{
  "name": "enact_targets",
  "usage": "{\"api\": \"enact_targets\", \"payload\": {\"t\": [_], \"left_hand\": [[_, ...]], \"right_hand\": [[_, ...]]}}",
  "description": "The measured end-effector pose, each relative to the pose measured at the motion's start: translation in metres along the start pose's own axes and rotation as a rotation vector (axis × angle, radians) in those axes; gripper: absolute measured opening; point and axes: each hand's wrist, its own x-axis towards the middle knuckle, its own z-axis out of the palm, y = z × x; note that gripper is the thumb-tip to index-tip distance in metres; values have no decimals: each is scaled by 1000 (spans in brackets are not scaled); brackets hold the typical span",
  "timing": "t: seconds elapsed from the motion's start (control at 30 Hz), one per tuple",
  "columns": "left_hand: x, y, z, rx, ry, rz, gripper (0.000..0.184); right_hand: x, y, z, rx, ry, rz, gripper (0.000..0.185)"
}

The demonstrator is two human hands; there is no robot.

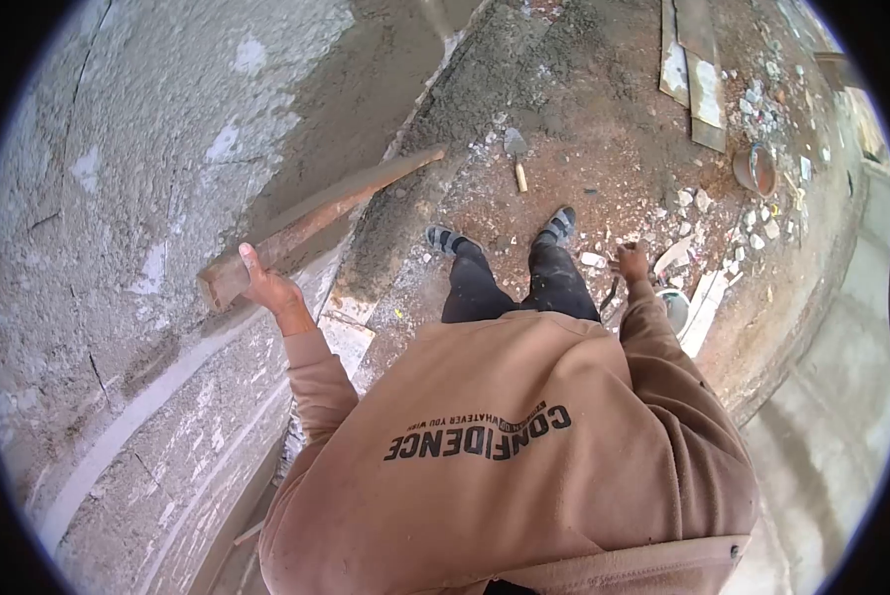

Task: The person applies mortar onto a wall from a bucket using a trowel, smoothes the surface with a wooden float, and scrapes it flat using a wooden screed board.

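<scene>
A long wooden board [326, 205] lies slantwise against the rough plastered wall [167, 129]. My left hand [269, 285] grips the board near its lower left end, with the thumb on its face. Out to the right, my right hand [632, 262] hangs over the rubble with its fingers curled; a dark, thin object shows just below it, and what the fingers hold, if anything, is too small to make out. A trowel [520, 175] with a light handle lies on the ground beyond my feet.
Planks [704, 87] lie at the upper right, near a bucket [754, 171]. White rubble [703, 201] is scattered right of my feet. A second, pale container [674, 309] stands beside my right forearm, next to a white board [703, 312]. Wet mortar [509, 69] runs along the wall's foot.
</scene>
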Motion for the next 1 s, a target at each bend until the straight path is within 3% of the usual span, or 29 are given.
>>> {"api": "enact_targets", "payload": {"t": [0.03, 0.07, 0.17, 0.2, 0.23, 0.3, 0.4, 0.43, 0.47, 0.5, 0.57, 0.7, 0.77, 0.83, 0.9, 0.97, 1.0], "left_hand": [[-12, -1, 14, 19, -2, 18, 46], [-23, -3, 38, 19, -18, 41, 49], [-79, 7, 103, 106, 21, 147, 53], [-97, 10, 128, 105, 41, 192, 51], [-117, 18, 155, 143, 6, 211, 50], [-154, 31, 199, 250, -46, 244, 46], [-174, 25, 251, 262, -325, 215, 41], [-181, 24, 268, 254, -373, 255, 39], [-189, 23, 291, 253, -422, 292, 38], [-196, 22, 313, 250, -471, 326, 37], [-205, 18, 354, 195, -568, 350, 36], [-203, -7, 445, 275, -625, 337, 38], [-192, -13, 497, 217, -597, 376, 37], [-183, 0, 552, 191, -534, 345, 35], [-187, 24, 614, 172, -453, 332, 37], [-189, 45, 680, 97, -381, 185, 21], [-171, 46, 703, 110, -435, 97, 23]], "right_hand": [[-2, 28, -44, -38, 140, -2, 21], [34, 103, -101, -695, 377, -262, 24], [66, 238, -202, -315, 444, 327, 50], [93, 286, -225, -339, 319, 268, 47], [2, 182, -214, -89, 305, 424, 37], [24, 167, -217, -572, 194, 189, 37], [81, 182, -215, -1330, 29, -181, 41], [102, 176, -209, -1347, -20, -248, 47], [109, 152, -200, -1128, 55, -189, 44], [106, 119, -186, -680, 198, -59, 41], [49, 3, -172, -159, 359, -19, 36], [158, 12, -142, 29, 189, -112, 38], [151, -33, -168, 201, 80, 38, 37], [141, -72, -205, -129, 252, -40, 39], [188, -35, -227, -103, 247, 102, 38], [209, -2, -246, -58, 487, 188, 26], [218, 10, -260, -45, 449, 328, 26]]}}
